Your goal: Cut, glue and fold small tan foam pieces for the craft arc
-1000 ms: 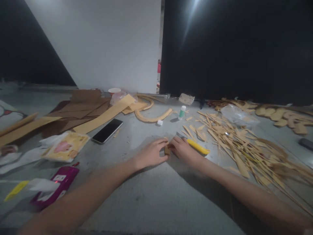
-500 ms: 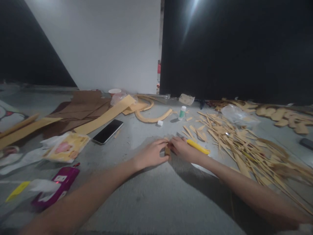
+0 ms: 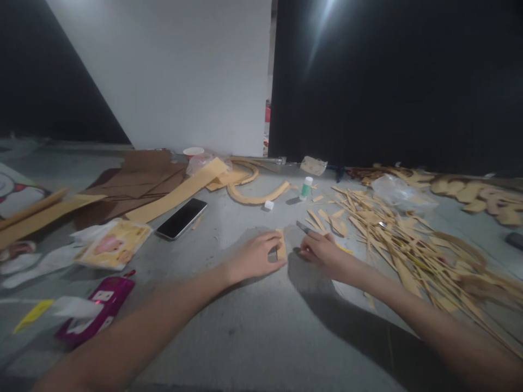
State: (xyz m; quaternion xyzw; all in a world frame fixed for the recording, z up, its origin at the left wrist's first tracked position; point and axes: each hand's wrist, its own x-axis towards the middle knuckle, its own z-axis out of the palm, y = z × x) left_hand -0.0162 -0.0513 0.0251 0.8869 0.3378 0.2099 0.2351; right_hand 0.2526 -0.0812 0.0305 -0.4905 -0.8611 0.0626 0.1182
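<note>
My left hand [image 3: 255, 255] lies on the grey table, with its fingers and thumb curved around a short tan strip [image 3: 281, 247], which looks like foam or thick card. To the right of the strip, my right hand [image 3: 327, 255] is closed over the handle of a utility knife [image 3: 304, 227]. The knife's grey blade end points up and left past my fingers. Only the rear bit of its yellow handle shows behind the hand; how the fingers grip it is partly hidden.
A heap of tan offcuts [image 3: 402, 245] spreads on the right. Beyond my hands stand a green-and-white bottle [image 3: 306, 188], a white cap [image 3: 268, 205] and a curved tan piece [image 3: 257, 199]. A phone [image 3: 182, 219], tissue pack [image 3: 112, 245] and purple power strip [image 3: 100, 307] lie left.
My right hand has moved off the tan strip to the right, onto the knife's handle, and more of the strip shows. The knife and my left hand have stayed about where they were.
</note>
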